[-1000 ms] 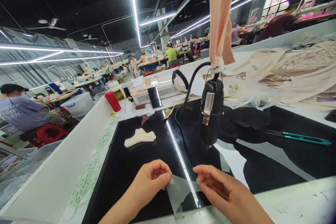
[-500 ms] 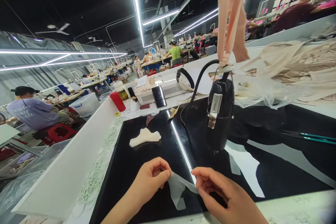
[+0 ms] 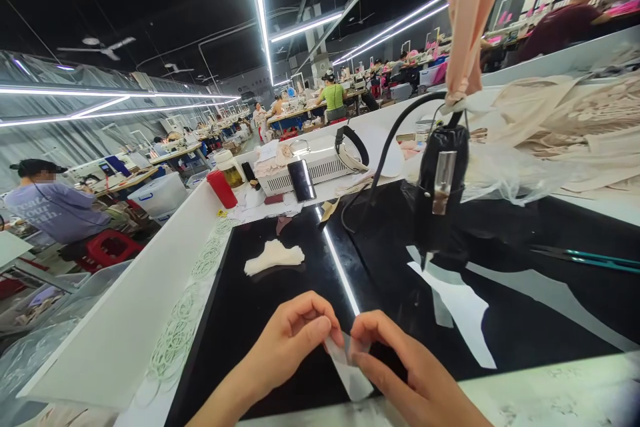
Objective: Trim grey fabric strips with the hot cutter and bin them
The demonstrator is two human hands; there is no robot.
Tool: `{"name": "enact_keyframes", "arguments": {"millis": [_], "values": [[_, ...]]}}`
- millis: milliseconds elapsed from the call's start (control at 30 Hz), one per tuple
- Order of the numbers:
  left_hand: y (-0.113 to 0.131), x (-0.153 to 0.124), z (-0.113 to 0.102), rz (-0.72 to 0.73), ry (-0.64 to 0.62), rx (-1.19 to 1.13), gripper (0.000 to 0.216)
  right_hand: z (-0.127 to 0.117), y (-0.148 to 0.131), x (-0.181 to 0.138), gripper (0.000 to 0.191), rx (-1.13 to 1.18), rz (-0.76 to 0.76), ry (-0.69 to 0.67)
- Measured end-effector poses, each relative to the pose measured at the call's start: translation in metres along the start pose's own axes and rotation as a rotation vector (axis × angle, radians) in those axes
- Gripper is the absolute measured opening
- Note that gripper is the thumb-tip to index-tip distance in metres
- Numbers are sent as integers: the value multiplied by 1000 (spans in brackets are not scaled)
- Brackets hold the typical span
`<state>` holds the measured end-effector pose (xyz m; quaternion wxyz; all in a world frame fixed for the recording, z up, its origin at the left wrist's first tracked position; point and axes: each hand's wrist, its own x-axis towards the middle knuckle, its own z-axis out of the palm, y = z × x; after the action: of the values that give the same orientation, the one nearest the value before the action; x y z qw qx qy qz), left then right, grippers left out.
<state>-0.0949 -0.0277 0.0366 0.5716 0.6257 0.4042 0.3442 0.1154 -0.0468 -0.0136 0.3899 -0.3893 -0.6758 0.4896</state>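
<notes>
Over the near edge of the black work surface (image 3: 295, 307), both my hands are on a small, thin, translucent white piece (image 3: 353, 380). My left hand (image 3: 295, 340) pinches its upper left part between thumb and fingers. From the other side, the curled fingers and thumb of my right hand (image 3: 400, 363) close on its right edge. The piece hangs down between the hands, its lower end near the table edge. Beyond my left hand lies a stack of cream fabric cut-outs (image 3: 274, 257). A white pattern-like sheet (image 3: 460, 313) lies right of my right hand.
A black-wrapped tool (image 3: 440, 187) hangs from peach fabric strips (image 3: 473, 20), its black hose (image 3: 387, 147) curving left. Tweezers (image 3: 590, 257) lie at right. A phone (image 3: 301, 180) leans on a white box (image 3: 320, 163). Green elastic loops (image 3: 175, 340) line the left side. People sit further off.
My right hand has moved left, closer to my left hand, and the translucent piece has turned and folded between them. The hanging tool has swung to the right.
</notes>
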Motion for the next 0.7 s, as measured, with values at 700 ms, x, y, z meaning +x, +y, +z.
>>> {"name": "enact_keyframes", "arguments": {"millis": [700], "values": [[-69,-14,-43,456,90,1135,18,-57,22,-29,21,-883,-284,229]]}}
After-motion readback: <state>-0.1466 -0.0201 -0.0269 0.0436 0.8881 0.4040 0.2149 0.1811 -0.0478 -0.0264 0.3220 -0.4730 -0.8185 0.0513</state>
